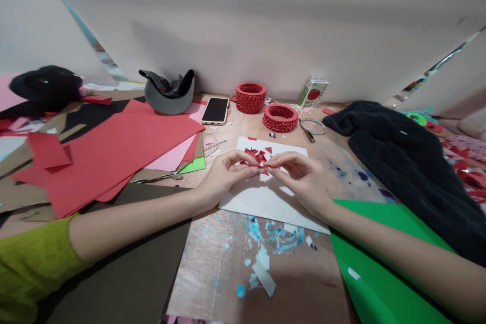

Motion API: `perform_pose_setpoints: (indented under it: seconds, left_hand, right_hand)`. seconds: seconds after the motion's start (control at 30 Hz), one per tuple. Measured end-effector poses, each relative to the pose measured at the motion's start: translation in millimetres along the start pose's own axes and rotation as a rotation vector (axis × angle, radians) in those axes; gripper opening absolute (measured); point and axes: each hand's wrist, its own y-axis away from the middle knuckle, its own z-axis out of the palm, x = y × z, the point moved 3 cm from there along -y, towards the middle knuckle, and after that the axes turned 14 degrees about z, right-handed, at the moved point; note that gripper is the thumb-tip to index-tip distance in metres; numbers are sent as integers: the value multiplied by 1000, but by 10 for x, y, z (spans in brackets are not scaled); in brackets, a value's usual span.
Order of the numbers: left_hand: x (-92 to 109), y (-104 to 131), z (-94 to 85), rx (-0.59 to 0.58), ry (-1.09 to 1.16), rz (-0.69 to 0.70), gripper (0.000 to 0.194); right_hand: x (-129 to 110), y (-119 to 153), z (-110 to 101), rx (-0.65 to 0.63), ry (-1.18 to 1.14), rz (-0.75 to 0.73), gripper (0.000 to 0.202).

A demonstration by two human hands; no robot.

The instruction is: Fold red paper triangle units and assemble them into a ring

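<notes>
Over a white board my two hands meet fingertip to fingertip. My left hand is closed, its thumb and fingers pinching one end of a small red paper piece. The other end sits in the pinch of my right hand. The fingers cover most of that piece, so its exact shape is hidden. Just behind the fingertips, several cut red paper scraps lie in a small heap on the board.
Two textured red rings and a phone stand behind the board. Red paper sheets, scissors and a grey cap lie left. Right are a utility knife, green sheet and dark cloth.
</notes>
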Motion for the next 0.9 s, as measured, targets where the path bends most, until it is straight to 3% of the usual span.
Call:
perform_pose_setpoints:
  seconds: [0.4,0.9]
  left_hand:
    - [6,-15,-26,-15,-112,78,8]
    - [24,-30,-20,3,-60,81,8]
  right_hand:
    - [15,26,-29,-34,87,-67,12]
    - [18,26,-17,-42,89,-121,14]
